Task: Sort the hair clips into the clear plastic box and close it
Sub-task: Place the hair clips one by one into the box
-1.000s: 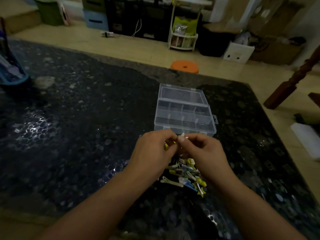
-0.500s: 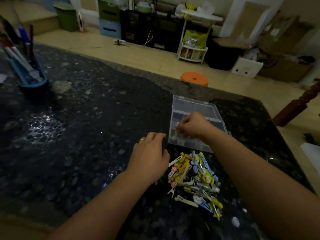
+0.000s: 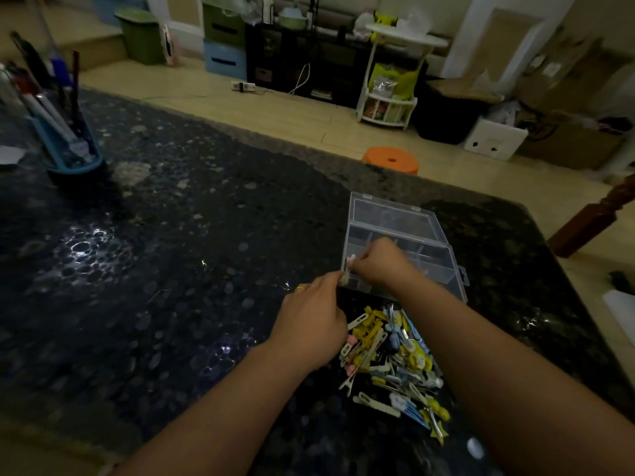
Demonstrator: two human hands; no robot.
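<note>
Left hand (image 3: pixel 311 321) moved up to box (image 3: pixel 443 266) corner, right hand (image 3: pixel 376 261) pinching clip (image 3: pixel 350 261)

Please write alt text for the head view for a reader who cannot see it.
Two hands meet at the near left corner of an open clear plastic box; the right hand pinches a pale hair clip. A pile of hair clips lies just in front.

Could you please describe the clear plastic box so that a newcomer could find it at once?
On the dark speckled table, look just beyond the colourful pile of hair clips. The clear plastic box lies there with its lid open, the only see-through, compartmented thing nearby.
</note>
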